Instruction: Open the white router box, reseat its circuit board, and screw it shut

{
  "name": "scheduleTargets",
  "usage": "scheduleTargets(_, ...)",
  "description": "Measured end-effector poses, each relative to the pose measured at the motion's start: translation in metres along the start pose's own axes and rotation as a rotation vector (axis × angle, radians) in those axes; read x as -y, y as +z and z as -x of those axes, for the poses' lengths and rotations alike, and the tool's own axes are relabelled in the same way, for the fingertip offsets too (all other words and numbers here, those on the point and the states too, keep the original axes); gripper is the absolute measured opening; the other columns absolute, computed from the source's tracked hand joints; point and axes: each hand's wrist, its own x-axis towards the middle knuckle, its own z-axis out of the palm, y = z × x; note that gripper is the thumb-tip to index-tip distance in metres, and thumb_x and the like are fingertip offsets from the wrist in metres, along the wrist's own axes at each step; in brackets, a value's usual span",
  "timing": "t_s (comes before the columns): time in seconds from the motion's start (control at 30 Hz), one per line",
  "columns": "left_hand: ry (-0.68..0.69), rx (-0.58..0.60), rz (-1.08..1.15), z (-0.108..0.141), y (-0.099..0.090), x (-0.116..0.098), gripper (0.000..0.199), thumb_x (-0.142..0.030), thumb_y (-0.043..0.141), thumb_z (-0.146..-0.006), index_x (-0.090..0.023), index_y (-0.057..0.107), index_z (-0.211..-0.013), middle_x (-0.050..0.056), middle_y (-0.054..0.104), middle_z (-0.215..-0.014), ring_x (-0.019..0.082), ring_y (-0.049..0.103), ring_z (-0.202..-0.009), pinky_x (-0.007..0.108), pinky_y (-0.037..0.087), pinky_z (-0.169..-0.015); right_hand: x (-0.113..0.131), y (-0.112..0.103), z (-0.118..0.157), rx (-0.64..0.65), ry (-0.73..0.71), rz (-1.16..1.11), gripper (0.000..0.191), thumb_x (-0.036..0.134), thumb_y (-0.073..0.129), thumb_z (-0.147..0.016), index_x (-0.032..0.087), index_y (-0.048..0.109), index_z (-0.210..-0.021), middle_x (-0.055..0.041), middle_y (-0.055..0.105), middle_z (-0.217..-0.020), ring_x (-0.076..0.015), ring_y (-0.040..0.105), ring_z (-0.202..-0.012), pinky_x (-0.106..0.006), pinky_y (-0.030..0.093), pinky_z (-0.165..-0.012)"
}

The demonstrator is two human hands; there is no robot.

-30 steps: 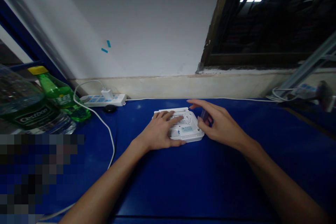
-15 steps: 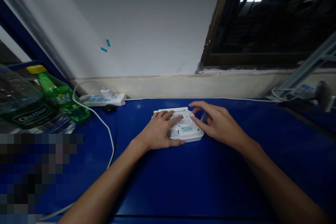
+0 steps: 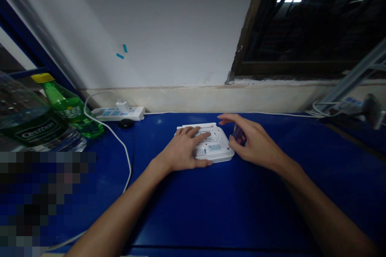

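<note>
Left hand [image 3: 181,150] lies spread and palm-down on a white vented unit [image 3: 214,151], not clamping it: the fingers reach across the ribbed top while the thumb runs along the near edge. Right hand [image 3: 255,143] curls just beside the unit, with thumb and fingers drawn together around a small dark glossy piece [image 3: 238,133], too small and shaded to identify. Its index finger [image 3: 232,117] stretches out past the far corner, clear of the casing. The unit sits flat on a blue table [image 3: 256,213], straight ahead of the person, with a pale label [image 3: 214,147] facing up. Over to the left, a white cable [image 3: 120,140] curves across the blue surface and climbs to a charger [image 3: 122,107] plugged into a power strip [image 3: 119,114] against the wall, and a black round object [image 3: 126,124] sits just in front of that strip. A green bottle [image 3: 70,110] stands beside a big water bottle [image 3: 27,124]. To the right, a second power strip [image 3: 352,102] lies under a metal rail [image 3: 358,73], below a dark window [image 3: 295,20]. Blue tape [image 3: 121,52] marks the wall [image 3: 165,28]. The bottom left corner is pixelated.
</note>
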Motion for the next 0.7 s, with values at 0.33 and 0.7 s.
scheduleTargets(0.33,0.004,0.005,0.001,-0.0003,-0.001,-0.0004,0.095,-0.081,0.059,-0.077,-0.029,0.038,-0.153,0.017,0.038,-0.157,0.041,0.039,-0.14,0.062,0.03,-0.112,-0.0007,-0.0001,0.0006,-0.028,0.0,0.012,0.057,0.011,0.058,-0.081,0.026,0.052,-0.136,-0.0046,0.069,-0.121,-0.0123,0.061,-0.064,-0.026,0.052,-0.059)
scheduleTargets(0.7,0.012,0.0,-0.008,-0.0001,-0.0002,-0.0009,0.094,-0.081,0.06,-0.077,-0.029,0.039,-0.153,0.018,0.039,-0.156,0.041,0.039,-0.14,0.062,0.03,-0.112,-0.0006,-0.0008,0.0012,-0.003,-0.011,0.021,0.064,0.009,0.06,-0.078,0.027,0.05,-0.138,-0.0025,0.069,-0.118,-0.011,0.06,-0.063,-0.025,0.052,-0.061)
